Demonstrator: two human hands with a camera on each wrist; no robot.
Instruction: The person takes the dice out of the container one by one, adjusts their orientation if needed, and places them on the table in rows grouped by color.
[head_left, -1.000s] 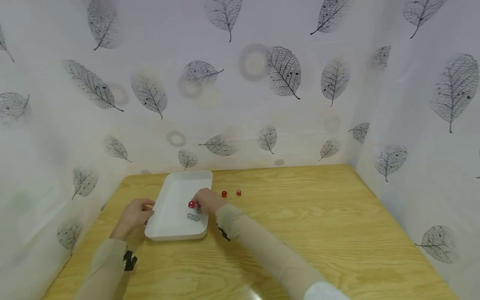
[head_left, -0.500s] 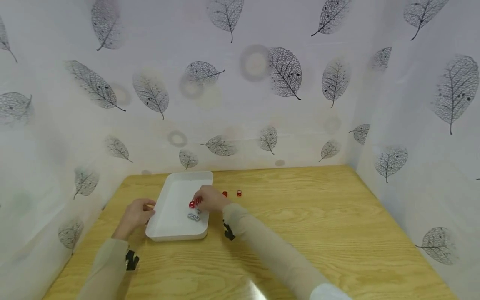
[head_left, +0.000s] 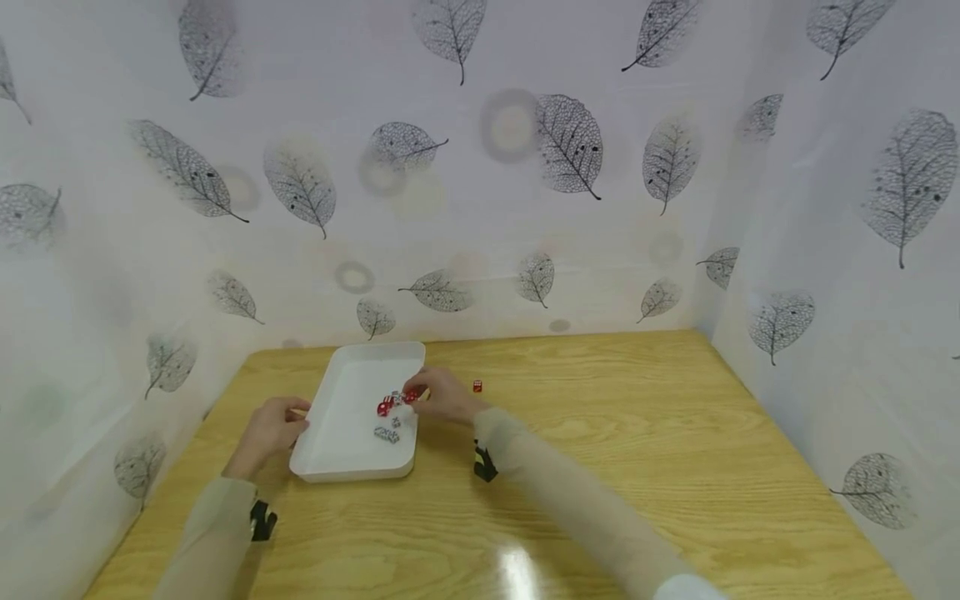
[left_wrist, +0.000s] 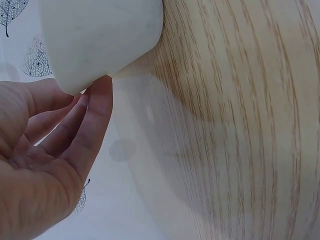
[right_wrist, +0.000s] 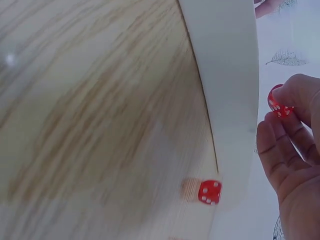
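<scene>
My left hand (head_left: pixel 272 433) pinches the left edge of a white tray (head_left: pixel 318 417). In the left wrist view, its thumb and fingers meet at the rim of the tray (left_wrist: pixel 105 40). My right hand (head_left: pixel 446 396) hovers over the tray's right rim. Between its thumb and fingers it holds a red die (right_wrist: pixel 279 102) with white dots. Inside the tray lie red dice (head_left: pixel 385 407) and several pale, dark-spotted pieces (head_left: pixel 387 434), too small to make out clearly. One red die (right_wrist: pixel 210 192) rests on the table close outside the tray wall.
Farther right on the wooden table (head_left: pixel 600 467) lies another red die (head_left: pixel 477 386). A white curtain (head_left: pixel 480 208) with a leaf print stands along the back and both sides. A black device (head_left: pixel 485 462) is strapped at the right wrist.
My right hand has drawn to the right, from over the middle of the tray to its right rim. It now covers the nearer table die in the head view. The left hand stays put.
</scene>
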